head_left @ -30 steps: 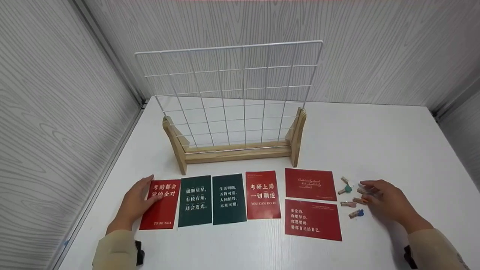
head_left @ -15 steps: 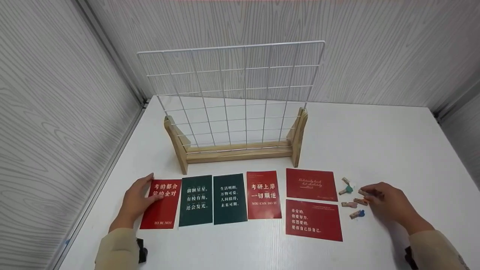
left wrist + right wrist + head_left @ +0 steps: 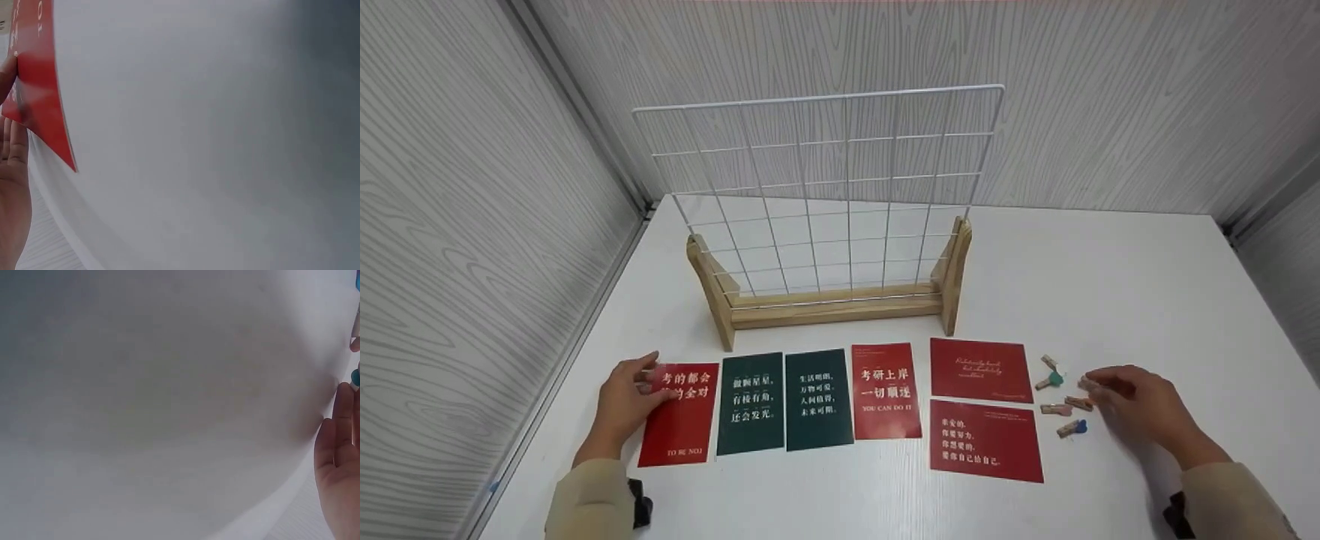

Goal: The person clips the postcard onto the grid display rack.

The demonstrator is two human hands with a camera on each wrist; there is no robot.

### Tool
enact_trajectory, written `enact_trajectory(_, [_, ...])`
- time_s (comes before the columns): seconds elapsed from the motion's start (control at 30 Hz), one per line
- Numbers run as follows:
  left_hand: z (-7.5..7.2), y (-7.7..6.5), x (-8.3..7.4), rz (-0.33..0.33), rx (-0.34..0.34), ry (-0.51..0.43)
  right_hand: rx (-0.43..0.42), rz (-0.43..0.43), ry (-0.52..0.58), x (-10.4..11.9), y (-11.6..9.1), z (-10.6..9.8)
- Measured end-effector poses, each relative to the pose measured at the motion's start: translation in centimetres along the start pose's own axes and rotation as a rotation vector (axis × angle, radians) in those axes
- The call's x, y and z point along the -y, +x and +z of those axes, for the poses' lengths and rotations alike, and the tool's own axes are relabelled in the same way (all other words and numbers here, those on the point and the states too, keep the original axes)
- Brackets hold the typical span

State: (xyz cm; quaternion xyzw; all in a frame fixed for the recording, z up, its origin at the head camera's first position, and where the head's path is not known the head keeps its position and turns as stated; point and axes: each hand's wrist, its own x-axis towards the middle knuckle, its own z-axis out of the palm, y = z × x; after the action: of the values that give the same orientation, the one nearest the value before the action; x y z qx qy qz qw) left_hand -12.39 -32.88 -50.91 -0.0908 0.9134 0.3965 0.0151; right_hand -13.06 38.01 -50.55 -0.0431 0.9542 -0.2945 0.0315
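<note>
My left hand [image 3: 624, 401] holds the leftmost red card [image 3: 679, 427] by its left side, thumb on top. In the left wrist view, the fingers reach behind the card [image 3: 42, 90]. On the right, my right hand [image 3: 1147, 409] pinches a small wooden clothespin [image 3: 1084, 382] between thumb and fingertips, which partly hide it. Beside those fingertips lie more mini clothespins, with orange [image 3: 1080, 403], pink [image 3: 1056, 409], blue [image 3: 1071, 428] and green [image 3: 1048, 381] decorations. The right wrist view catches only part of the hand at its edge.
A white wire grid rack [image 3: 847, 187] stands in a wooden base [image 3: 840, 309] behind the cards. Two green cards [image 3: 750, 435] and several red cards [image 3: 886, 427] lie in front of it on the white table [image 3: 1110, 285]. Grey wood-grain walls [image 3: 1110, 97] surround the table.
My left fingers have closed further over the red card's left side, and the card has shifted slightly. My right fingertips have drawn a clothespin away from the orange one beside it.
</note>
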Motion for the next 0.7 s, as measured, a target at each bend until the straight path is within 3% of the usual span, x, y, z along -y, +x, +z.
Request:
enact_trajectory(0.3, [-2.1, -0.3, -0.2, 0.030, -0.080, -0.021, -0.013, 0.041, 0.053, 0.1, 0.3, -0.5])
enact_trajectory(0.47, [-3.2, -0.2, 0.1, 0.015, -0.075, -0.148, -0.083, -0.030, 0.080, 0.5, 0.5, -0.6])
enact_trajectory(0.7, [-4.6, -0.4, -1.0, -0.011, -0.078, -0.293, -0.135, -0.069, 0.161, 1.2, 1.1, -0.7])
